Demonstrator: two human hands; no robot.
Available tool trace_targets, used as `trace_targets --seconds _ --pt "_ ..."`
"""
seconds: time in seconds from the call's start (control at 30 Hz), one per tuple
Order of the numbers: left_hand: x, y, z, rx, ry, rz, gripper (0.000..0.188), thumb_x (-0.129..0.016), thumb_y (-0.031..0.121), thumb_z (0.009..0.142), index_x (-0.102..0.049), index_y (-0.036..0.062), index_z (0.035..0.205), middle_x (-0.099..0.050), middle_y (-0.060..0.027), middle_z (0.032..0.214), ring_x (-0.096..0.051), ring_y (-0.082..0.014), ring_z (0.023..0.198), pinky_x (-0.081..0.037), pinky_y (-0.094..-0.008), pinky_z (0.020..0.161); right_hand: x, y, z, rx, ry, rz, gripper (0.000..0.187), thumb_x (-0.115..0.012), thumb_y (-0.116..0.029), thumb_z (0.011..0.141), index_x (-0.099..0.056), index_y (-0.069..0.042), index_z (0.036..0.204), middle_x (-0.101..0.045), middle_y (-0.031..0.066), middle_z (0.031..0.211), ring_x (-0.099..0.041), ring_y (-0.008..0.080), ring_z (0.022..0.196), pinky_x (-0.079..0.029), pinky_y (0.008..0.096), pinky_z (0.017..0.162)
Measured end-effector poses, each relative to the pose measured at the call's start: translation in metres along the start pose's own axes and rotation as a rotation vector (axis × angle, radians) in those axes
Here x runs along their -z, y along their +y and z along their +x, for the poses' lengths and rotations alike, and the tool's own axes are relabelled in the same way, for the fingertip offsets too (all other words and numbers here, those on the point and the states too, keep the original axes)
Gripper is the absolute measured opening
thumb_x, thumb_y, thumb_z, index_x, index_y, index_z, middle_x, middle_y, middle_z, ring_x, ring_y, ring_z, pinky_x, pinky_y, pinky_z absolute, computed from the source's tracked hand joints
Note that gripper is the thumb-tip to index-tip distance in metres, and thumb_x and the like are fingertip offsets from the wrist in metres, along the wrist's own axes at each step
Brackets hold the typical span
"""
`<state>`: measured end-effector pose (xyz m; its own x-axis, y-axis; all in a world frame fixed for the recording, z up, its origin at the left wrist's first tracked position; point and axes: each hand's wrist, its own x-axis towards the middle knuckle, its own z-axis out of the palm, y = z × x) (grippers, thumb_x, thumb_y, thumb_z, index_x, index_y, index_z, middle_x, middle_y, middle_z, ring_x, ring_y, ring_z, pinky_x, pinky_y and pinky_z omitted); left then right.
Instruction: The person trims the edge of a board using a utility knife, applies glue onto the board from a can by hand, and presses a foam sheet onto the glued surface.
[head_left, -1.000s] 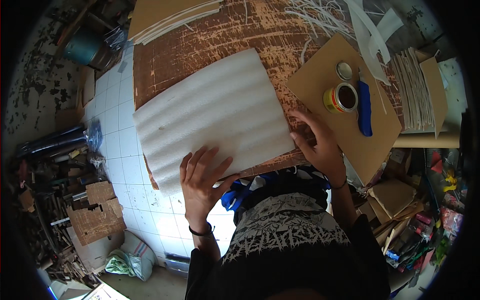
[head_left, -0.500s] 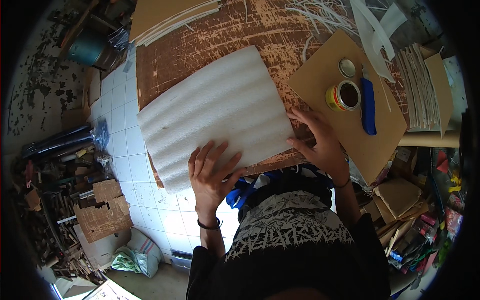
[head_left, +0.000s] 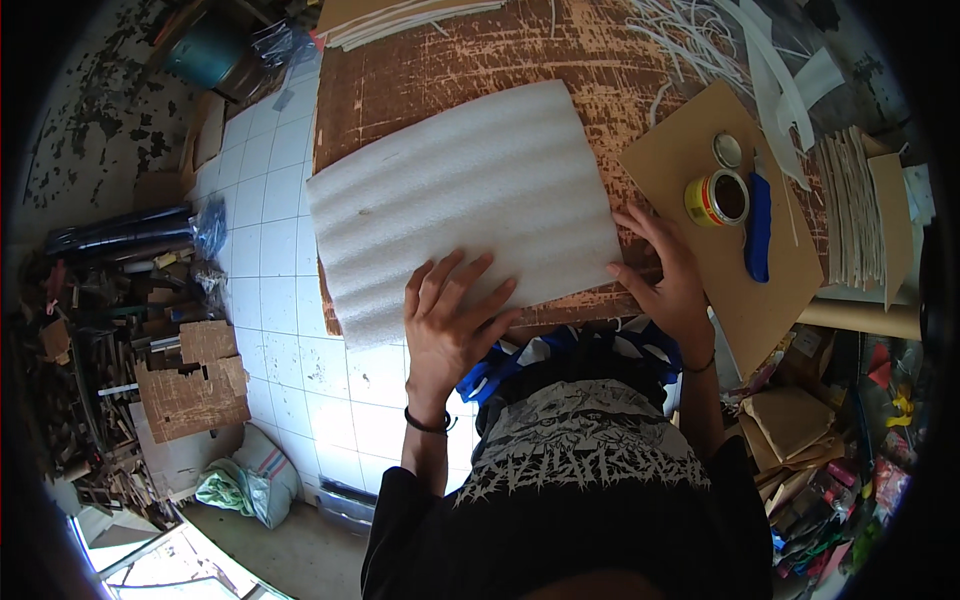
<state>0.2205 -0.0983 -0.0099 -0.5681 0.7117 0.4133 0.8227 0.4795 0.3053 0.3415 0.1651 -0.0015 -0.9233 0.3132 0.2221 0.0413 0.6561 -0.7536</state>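
A white foam sheet point(head_left: 470, 200) with soft ridges lies on a worn brown tabletop point(head_left: 400, 110), its near-left part overhanging the edge. My left hand point(head_left: 450, 320) rests palm down on the sheet's near edge, fingers spread. At the right edge is my right hand point(head_left: 670, 280), thumb and fingers apart, the tips touching or very close to the foam. Neither hand grasps anything that I can see. To the right, a brown board point(head_left: 690, 150) carries an open yellow-and-red can point(head_left: 703, 202) of dark contents, a round metal lid point(head_left: 727, 151) and a blue-handled cutter knife point(head_left: 758, 230).
White strips point(head_left: 690, 40) lie tangled at the far right, near a stack of thin boards point(head_left: 852, 210). More pale strips point(head_left: 420, 22) lie at the far left. Wood scraps point(head_left: 190, 390) and a white sack point(head_left: 262, 475) sit on the left floor; mixed clutter fills the lower right.
The whole view has shifted and turned slightly, so the table appears farther right. Both hands keep about the same places on the foam sheet.
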Motion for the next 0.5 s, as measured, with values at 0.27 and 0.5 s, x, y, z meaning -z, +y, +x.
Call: trace_targets --seconds 0.27,0.5 --pt "0.002 -0.007 -0.003 0.003 0.035 0.019 0.033 -0.084 0.038 0.073 -0.08 0.0271 0.104 -0.065 0.0013 0.13 -0.057 -0.0248 0.126 -0.044 -0.0473 0.108 -0.011 -0.006 -0.003 -0.012 0.005 0.092 0.085 -0.085 -0.019 0.079 -0.041 -0.003 0.15 -0.063 0.0115 0.138 -0.056 0.0285 0.127 -0.047 0.0419 0.103" --pt "0.005 -0.013 -0.011 -0.044 0.058 -0.048 0.036 -0.078 0.044 0.078 -0.079 0.0286 0.11 -0.063 0.0025 0.134 -0.053 -0.024 0.131 -0.041 -0.0477 0.112 -0.01 0.0 -0.013 -0.019 -0.125 -0.023 0.082 -0.084 -0.019 0.081 -0.043 -0.003 0.149 -0.071 0.0079 0.126 -0.055 0.0265 0.131 -0.043 0.0416 0.108"
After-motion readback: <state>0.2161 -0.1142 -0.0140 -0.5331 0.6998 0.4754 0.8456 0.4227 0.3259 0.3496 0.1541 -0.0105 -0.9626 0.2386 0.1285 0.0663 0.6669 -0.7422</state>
